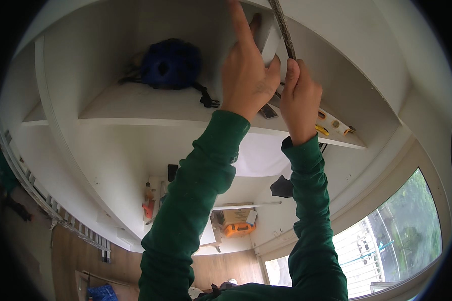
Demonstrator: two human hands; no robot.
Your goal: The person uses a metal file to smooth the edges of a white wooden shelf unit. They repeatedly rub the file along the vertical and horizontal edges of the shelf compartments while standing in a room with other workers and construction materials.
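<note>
Right hand (pixel 300 100)'s wrapped round one slim dark bar (pixel 285 32), upper end by one upright white panel (pixel 271 42); left hand (pixel 248 75)'s fingers are spread there. One blue strapped bundle (pixel 171 65) on the shelf (pixel 145 106).

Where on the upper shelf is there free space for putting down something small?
Bare shelf shows between the left panel and the blue item, and along the front edge before it, left of the buckle. Right of the right hand, tools crowd the shelf.
</note>
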